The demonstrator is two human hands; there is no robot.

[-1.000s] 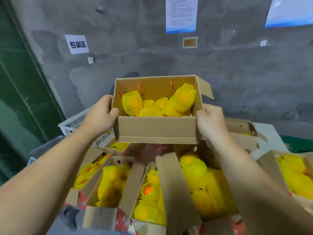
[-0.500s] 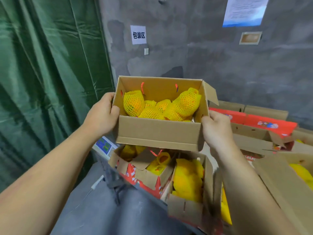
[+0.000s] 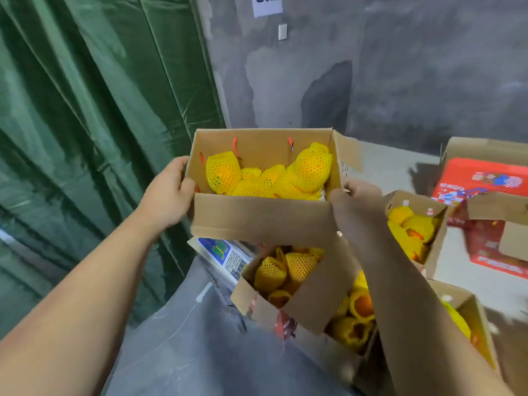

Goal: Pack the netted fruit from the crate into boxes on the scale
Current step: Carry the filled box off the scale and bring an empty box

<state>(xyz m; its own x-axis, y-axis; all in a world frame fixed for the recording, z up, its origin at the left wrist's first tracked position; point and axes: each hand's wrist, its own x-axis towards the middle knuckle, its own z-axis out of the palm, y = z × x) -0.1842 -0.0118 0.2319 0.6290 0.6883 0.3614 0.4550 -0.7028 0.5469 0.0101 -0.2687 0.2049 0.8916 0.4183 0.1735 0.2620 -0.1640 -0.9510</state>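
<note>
Your left hand [image 3: 168,195] and right hand [image 3: 357,212] grip the carried box [image 3: 263,218] of netted fruit [image 3: 310,168] by its ends. Scale [image 3: 225,254] sits below at 6 o'clock, half hidden. Filled boxes [image 3: 303,298] crowd 5 o'clock; green curtain [image 3: 85,124] at 9.

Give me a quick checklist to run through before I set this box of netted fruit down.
1. Grip on both ends: ok. The left hand and right hand each hold an end of the carried box.
2. Box level: ok, only slightly tilted.
3. Netted fruit contained: ok, though one piece stands about rim height.
4. Flaps open: ok, the right flap sticks outward.
5. Free landing spot: cannot tell. A filled open box lies directly below.
6. Scale platform free: cannot tell, only its keypad shows.
</note>
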